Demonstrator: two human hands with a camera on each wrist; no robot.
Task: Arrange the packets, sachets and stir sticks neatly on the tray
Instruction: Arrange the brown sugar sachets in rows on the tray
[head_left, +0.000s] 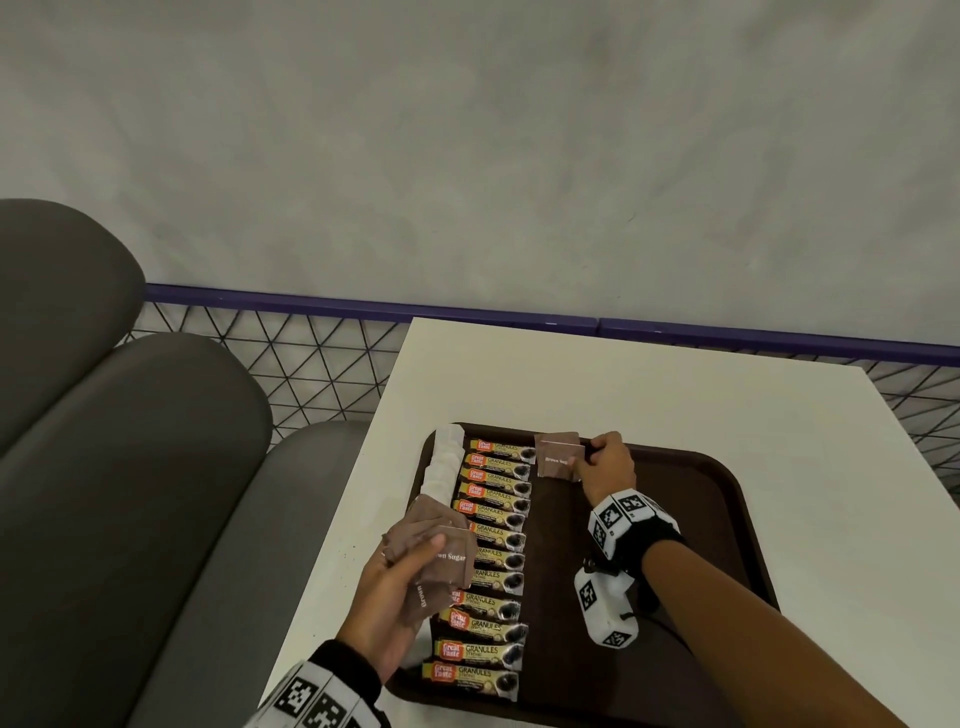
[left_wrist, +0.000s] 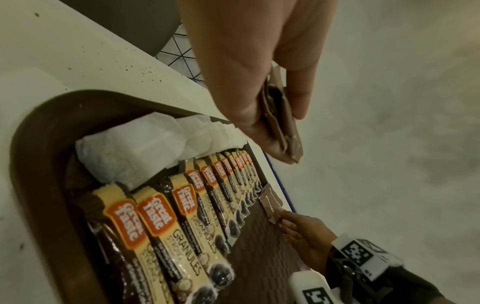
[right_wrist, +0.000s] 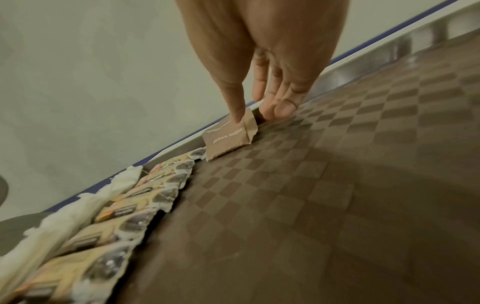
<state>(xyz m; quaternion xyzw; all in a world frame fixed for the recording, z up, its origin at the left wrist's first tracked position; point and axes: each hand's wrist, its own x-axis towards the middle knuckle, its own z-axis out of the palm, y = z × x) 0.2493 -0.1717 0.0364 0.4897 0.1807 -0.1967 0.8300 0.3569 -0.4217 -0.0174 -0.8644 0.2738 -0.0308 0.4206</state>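
Note:
A brown tray lies on the white table. A column of coffee sachets runs down its left side, with white packets along the left rim. My left hand hovers above the tray's left edge and grips a fanned stack of brown sugar packets, thumb on top. The stack shows edge-on in the left wrist view. At the tray's far rim my right hand pinches the right edge of a brown sugar packet lying beside the top coffee sachet. My thumb rests on that packet.
The tray's right half holds no packets. A white tagged device hangs under my right wrist above the tray. A grey cushioned bench stands left of the table. Wire mesh and a purple rail run behind.

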